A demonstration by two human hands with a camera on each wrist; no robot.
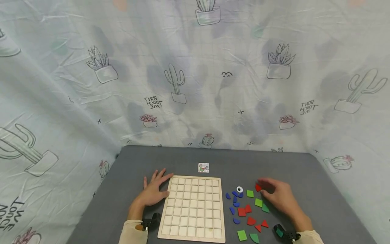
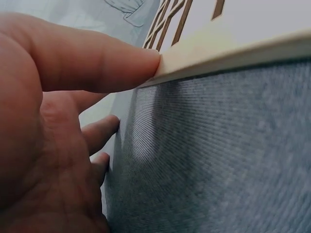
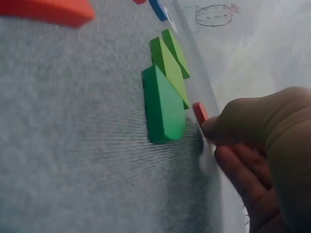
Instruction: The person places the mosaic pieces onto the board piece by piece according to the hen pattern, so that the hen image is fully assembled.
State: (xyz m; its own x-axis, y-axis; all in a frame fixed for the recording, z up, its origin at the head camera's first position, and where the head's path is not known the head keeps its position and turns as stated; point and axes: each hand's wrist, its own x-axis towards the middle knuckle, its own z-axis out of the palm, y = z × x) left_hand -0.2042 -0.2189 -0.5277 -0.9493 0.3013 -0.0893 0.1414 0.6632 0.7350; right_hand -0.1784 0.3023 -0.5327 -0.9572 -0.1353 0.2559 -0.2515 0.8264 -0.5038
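A wooden grid board (image 1: 191,208) lies flat on the table. My left hand (image 1: 153,190) is at its upper left corner, fingers spread; in the left wrist view the thumb (image 2: 102,60) touches the board's edge. To the right of the board, my right hand (image 1: 280,196) pinches a small red piece (image 1: 258,187) between thumb and fingers. The right wrist view shows this red piece (image 3: 199,112) standing out past the thumb tip. Close beside that hand lie a dark green piece (image 1: 265,208) with a curved side and light green squares (image 1: 258,202).
Several blue half-round pieces (image 1: 236,221), red pieces (image 1: 241,212) and a white ring with a dark centre (image 1: 239,189) lie between board and right hand. A small printed card (image 1: 203,167) is behind the board on the grey table (image 1: 170,156). A patterned curtain (image 1: 195,84) surrounds the table.
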